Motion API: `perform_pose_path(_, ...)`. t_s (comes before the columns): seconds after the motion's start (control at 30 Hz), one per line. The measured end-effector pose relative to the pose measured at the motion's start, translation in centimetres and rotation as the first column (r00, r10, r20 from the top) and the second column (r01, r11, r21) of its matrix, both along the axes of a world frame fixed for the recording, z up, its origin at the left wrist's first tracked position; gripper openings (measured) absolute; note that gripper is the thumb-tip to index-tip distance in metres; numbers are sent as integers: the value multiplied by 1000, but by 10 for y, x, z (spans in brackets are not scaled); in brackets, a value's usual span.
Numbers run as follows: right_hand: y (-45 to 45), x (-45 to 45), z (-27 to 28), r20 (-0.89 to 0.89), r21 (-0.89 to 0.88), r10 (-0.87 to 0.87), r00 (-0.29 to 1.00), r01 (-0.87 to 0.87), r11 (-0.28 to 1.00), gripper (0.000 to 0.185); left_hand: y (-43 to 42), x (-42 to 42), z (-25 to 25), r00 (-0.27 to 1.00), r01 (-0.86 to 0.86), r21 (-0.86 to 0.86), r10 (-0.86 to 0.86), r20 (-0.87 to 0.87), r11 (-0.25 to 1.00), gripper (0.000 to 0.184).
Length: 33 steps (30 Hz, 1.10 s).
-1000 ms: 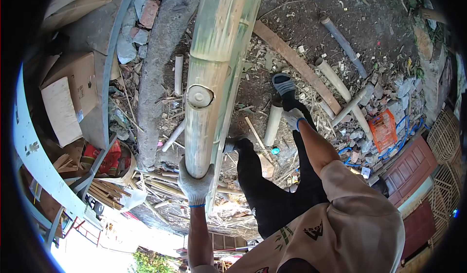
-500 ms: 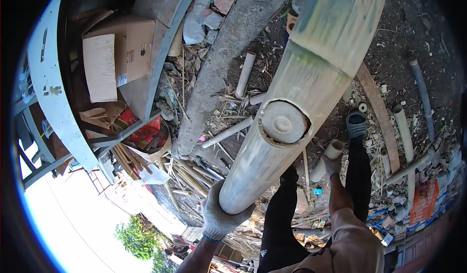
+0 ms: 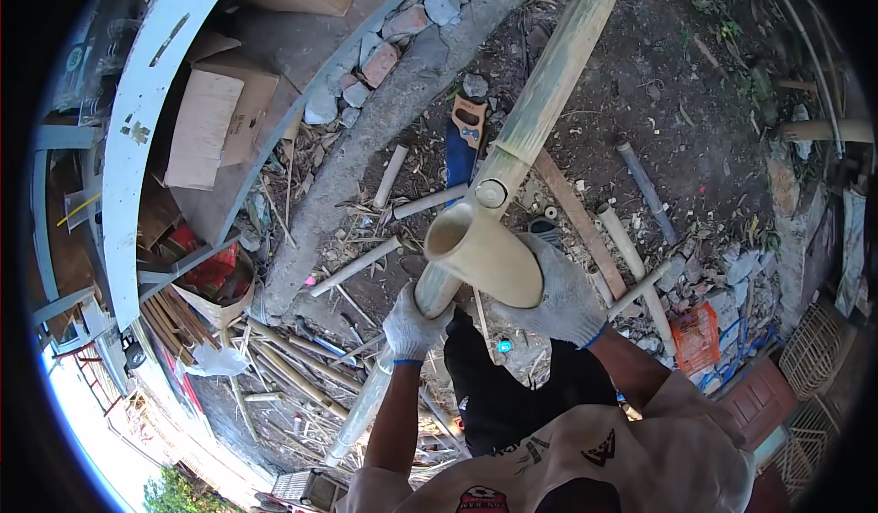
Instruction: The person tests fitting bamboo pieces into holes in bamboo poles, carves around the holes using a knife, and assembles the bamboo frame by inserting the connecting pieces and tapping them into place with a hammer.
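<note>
A long bamboo pole (image 3: 558, 79) runs from the top right down to the centre, with a round hole holding a pale disc-shaped piece (image 3: 491, 193). My gloved left hand (image 3: 413, 325) is wrapped round the pole's lower end. In my gloved right hand (image 3: 560, 293) is a short, wide bamboo tube (image 3: 494, 261), gripped at its lower right end and tilted, its hollow mouth facing up and left. The tube lies over part of the pole in this view; whether they touch I cannot tell.
A handsaw (image 3: 464, 143) lies beside the pole. Cut bamboo pieces (image 3: 357, 266), a flat plank (image 3: 581, 225) and an orange crate (image 3: 695, 337) are on the littered ground. At the left stand a cardboard box (image 3: 206, 129) and a metal frame (image 3: 151, 101).
My right hand has come up from the ground with the short bamboo tube. My left hand still holds the pole's end. The view has shifted, and the handsaw now shows.
</note>
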State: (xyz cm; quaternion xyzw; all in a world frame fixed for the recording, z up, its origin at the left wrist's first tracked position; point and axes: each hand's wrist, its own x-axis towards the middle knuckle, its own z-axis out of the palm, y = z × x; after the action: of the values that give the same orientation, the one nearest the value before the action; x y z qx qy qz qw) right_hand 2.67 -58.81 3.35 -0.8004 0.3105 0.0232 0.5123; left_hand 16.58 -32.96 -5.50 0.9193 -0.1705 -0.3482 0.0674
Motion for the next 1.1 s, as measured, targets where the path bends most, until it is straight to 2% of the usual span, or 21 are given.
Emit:
perform_pose_path(0.07,-6,17,29,27,-279,318,948,-298,913,91,22,-4,-35,991,-122,-288,100,-91,950,79)
perform_pose_path(0.13,-5,24,26,67,-285,339,938,-308,908,84,47,-13,-65,960,-268,-514,180,-216,815,74)
perform_pose_path(0.17,-7,31,20,93,-295,351,932,-311,903,80,48,-15,-66,968,-236,-435,172,-182,869,75)
perform_pose_path(0.2,-7,40,-8,-208,-180,304,930,-342,922,74,32,-9,-47,976,-201,-350,157,-151,915,76)
perform_pose_path(0.23,-3,36,-14,-276,-208,331,902,-392,896,74,-5,6,4,997,-60,-29,58,-47,998,79)
perform_pose_path(0.3,-9,42,-22,-393,-286,370,842,-495,821,74,-1,1,-19,996,-68,-155,76,44,986,82)
perform_pose_path(0.37,1,44,-3,-228,-352,386,894,-445,824,76,5,-2,-11,998,-66,-138,69,14,988,81)
perform_pose_path(0.43,-3,55,16,1,-437,429,903,-386,813,76,10,-2,-19,1000,-7,-290,9,8,957,81)
perform_pose_path(0.47,-6,56,23,-28,-297,411,911,-401,867,77,18,-8,-36,998,46,-373,-27,57,927,81)
perform_pose_path(0.5,-8,49,1,-139,-283,388,911,-412,866,77,25,-13,-42,992,104,-448,-63,105,888,81)
perform_pose_path(0.53,-12,38,-40,-248,-275,362,899,-424,863,78,6,-13,-16,997,-35,-185,47,63,982,81)
perform_pose_path(0.57,-13,32,-61,-349,-264,332,876,-432,862,78,8,-10,-8,999,-38,-158,43,28,987,81)
perform_pose_path(0.6,-12,45,-28,-426,-285,313,849,-455,844,75,6,-4,-7,999,-46,-142,47,2,989,81)
perform_pose_path(0.67,-7,49,7,-272,-282,368,889,-439,853,72,1,1,-8,996,-80,-123,76,-42,989,80)
perform_pose_path(0.73,0,51,20,-19,-273,413,910,-402,874,69,13,9,-37,999,37,-153,-41,-18,987,80)
perform_pose_path(0.8,5,48,-28,-262,-223,334,905,-393,892,70,39,1,-51,986,159,-159,-165,-24,974,79)
perform_pose_path(0.87,-3,50,-46,-354,-222,341,871,-432,874,69,24,1,-22,998,62,-143,-59,24,988,82)
perform_pose_path(0.9,-9,62,-38,-341,-230,355,870,-444,866,69,11,6,-18,998,2,-154,8,63,988,83)
perform_pose_path(0.97,6,63,-1,-344,-176,390,854,-466,867,67,15,11,-18,997,29,-130,-37,-61,991,84)
perform_pose_path(1.0,10,64,4,-187,-208,416,890,-449,869,67,16,17,-23,992,42,-129,-57,-115,991,84)
perform_pose_path(1.1,1,69,-3,-32,-292,480,877,-467,835,69,49,0,-71,985,147,-444,-90,148,884,79)
